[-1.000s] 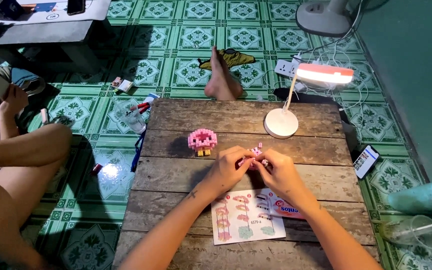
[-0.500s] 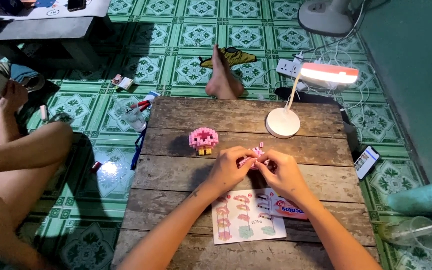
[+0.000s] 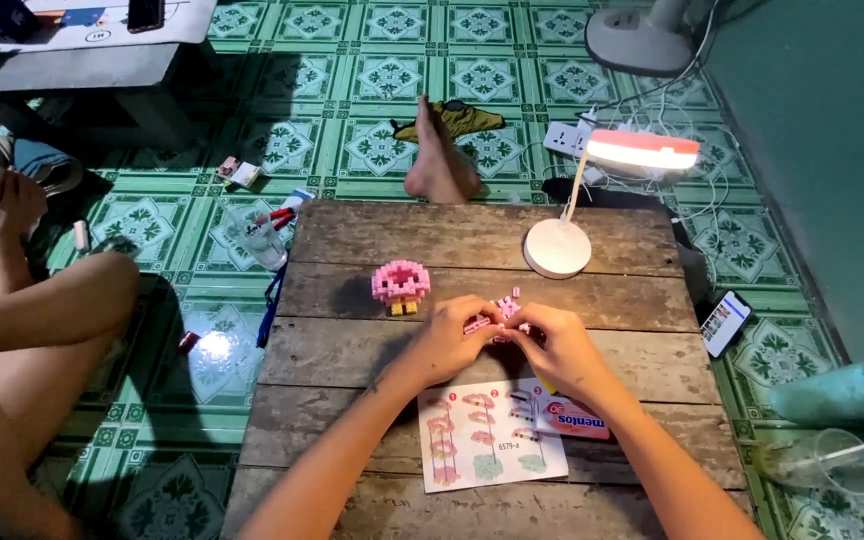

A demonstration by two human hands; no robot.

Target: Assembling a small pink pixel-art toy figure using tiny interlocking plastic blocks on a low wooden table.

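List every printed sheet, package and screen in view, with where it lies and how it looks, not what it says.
Instruction sheet: on the wooden table below both hands, white rectangle with pink and green build pictures.
Small packet: at the sheet's right edge, partly under the right hand's forearm, pink, white and blue.
Phone: on the floor off the table's right edge, dark rectangle, lit screen.
Small card packet: on the tiled floor, upper left, pale.

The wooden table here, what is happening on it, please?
A person's left hand and right hand meet over the wooden table, pinching small pink bricks together. A finished pink brick figure stands to the left, an instruction sheet lies below the hands, and a lit desk lamp stands behind.
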